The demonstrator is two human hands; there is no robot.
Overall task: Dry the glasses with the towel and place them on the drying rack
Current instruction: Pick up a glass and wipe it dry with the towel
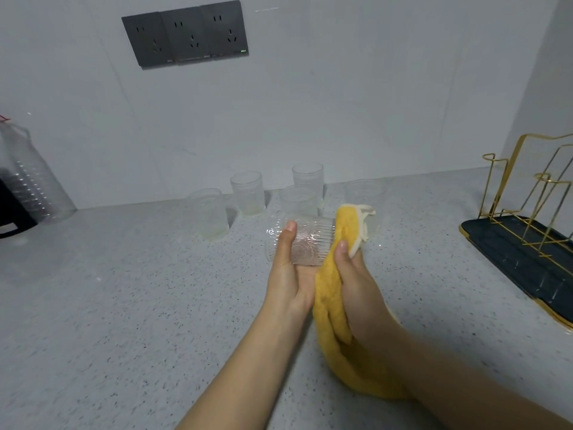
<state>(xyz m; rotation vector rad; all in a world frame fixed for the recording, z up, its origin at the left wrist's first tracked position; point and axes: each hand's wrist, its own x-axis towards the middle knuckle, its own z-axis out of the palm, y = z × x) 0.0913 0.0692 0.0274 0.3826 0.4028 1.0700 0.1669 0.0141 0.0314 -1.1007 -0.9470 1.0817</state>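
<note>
My left hand (286, 268) grips a patterned clear glass (310, 243) lying on its side above the counter, thumb on top. My right hand (356, 283) holds a yellow towel (330, 302), which is pushed against the glass's right end and hangs down under my wrist. Several more clear glasses stand upright behind, near the wall: one at the left (208, 212), one (248, 193), one (307, 179), one (298, 200) and one at the right (366, 190). The gold wire drying rack (527, 193) stands at the right on a dark tray (496, 243), with no glass on it.
The speckled grey counter (124, 305) stretches in front and to the left. A large clear plastic bottle (31, 178) and a black object (12, 209) stand at the far left. Dark wall sockets (186, 35) sit high on the white wall.
</note>
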